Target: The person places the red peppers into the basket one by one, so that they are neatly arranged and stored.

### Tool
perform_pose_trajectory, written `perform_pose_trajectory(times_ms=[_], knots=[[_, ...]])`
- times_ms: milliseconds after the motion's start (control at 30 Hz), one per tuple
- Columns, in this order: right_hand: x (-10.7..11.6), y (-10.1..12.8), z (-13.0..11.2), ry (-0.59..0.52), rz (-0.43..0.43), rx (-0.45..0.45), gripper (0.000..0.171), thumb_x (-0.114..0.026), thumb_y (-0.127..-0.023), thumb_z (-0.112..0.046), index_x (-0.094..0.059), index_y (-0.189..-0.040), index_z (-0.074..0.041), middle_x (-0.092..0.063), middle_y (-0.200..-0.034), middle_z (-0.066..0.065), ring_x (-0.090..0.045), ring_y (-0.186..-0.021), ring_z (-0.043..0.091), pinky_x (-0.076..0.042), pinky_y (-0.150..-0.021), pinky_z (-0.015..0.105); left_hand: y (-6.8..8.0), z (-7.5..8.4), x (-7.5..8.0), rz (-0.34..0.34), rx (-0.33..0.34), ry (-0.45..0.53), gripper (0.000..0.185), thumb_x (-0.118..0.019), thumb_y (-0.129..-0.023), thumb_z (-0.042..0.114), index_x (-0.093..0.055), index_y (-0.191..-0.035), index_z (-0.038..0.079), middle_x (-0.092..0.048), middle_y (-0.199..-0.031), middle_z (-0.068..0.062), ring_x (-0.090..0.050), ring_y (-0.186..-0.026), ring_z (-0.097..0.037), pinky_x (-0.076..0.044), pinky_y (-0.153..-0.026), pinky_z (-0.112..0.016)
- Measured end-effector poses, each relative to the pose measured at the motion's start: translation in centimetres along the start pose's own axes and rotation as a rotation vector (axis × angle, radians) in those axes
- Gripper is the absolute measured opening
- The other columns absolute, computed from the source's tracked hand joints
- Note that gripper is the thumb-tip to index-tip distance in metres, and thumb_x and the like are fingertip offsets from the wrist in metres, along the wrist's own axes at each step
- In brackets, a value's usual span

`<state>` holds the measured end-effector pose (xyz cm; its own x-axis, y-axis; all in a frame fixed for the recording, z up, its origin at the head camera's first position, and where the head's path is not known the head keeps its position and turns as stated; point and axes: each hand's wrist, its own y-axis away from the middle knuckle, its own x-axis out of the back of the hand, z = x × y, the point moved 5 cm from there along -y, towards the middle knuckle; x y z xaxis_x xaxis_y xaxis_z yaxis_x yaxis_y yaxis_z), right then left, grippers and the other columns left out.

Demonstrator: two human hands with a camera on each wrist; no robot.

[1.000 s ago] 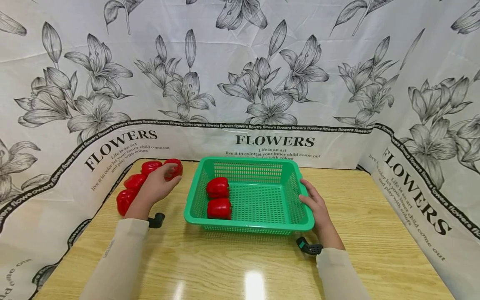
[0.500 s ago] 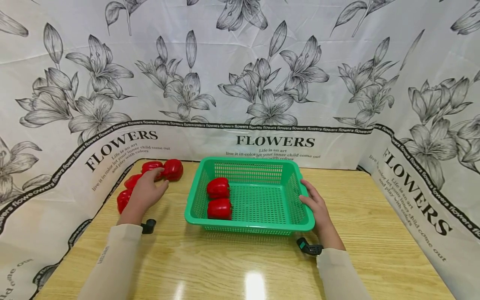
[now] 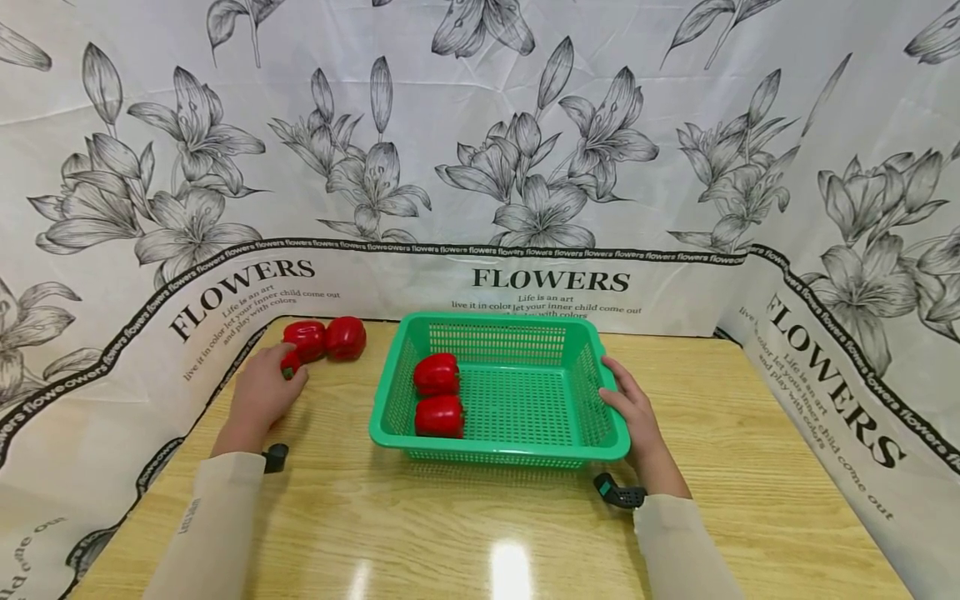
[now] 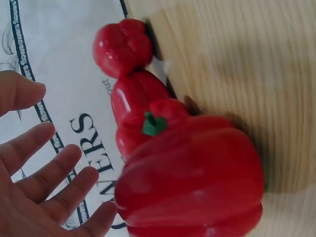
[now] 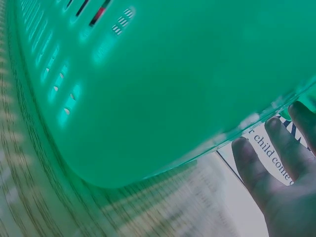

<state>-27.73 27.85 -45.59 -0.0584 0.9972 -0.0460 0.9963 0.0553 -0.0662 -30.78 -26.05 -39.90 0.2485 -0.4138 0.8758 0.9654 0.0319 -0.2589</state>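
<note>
The step in hand looks to be reaching for a pepper at the left of the desk (image 3: 420, 533). The left hand (image 3: 260, 387) is over the near end of a row there, its grip spread and holding nothing. A partly covered pepper (image 3: 291, 362) shows beside its thumb, and the left wrist view has a large pepper (image 4: 197, 182) right by the fingers. Farther along, a back-left pepper (image 3: 305, 342) touches a back-right pepper (image 3: 346, 338). Two more, a far pepper (image 3: 437, 374) and a near pepper (image 3: 440, 417), lie at the left inside the green basket (image 3: 495, 454). The right hand (image 3: 636, 408) rests extended fingers against the basket's right rim. By my judgement, the next move calls for curling the left fingers round one pepper without nudging its neighbours.

The back of the left hand hides most of the near end from the head view; the large pepper is cut off below in the wrist view. How firmly the right hand presses, I cannot tell.
</note>
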Motion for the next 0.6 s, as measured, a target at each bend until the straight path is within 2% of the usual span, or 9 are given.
perform_pose_trajectory(times_ms=[167,600], knots=[[0.0,0.0,0.0,-0.008,-0.006,0.004,0.058,-0.045,-0.102,-0.023,-0.021,-0.154,-0.018,-0.015,-0.162,0.008,-0.040,-0.123,0.011,-0.050,-0.087,0.020,0.2,-1.2,0.1,0.001,0.027,-0.006,0.050,-0.056,-0.092,0.027,-0.050,-0.130,-0.005,-0.049,-0.130,-0.033,-0.043,-0.120,-0.050,-0.036,-0.100,-0.066],[0.1,-0.1,-0.1,-0.004,-0.001,0.017,0.058,-0.046,-0.102,-0.022,-0.022,-0.154,-0.017,-0.015,-0.162,0.009,-0.041,-0.121,0.007,-0.050,-0.087,0.019,0.5,-3.6,-0.9,-0.111,0.152,-0.030,0.055,-0.057,-0.091,0.030,-0.046,-0.133,-0.004,-0.042,-0.129,-0.034,-0.040,-0.116,-0.049,-0.036,-0.097,-0.067]])
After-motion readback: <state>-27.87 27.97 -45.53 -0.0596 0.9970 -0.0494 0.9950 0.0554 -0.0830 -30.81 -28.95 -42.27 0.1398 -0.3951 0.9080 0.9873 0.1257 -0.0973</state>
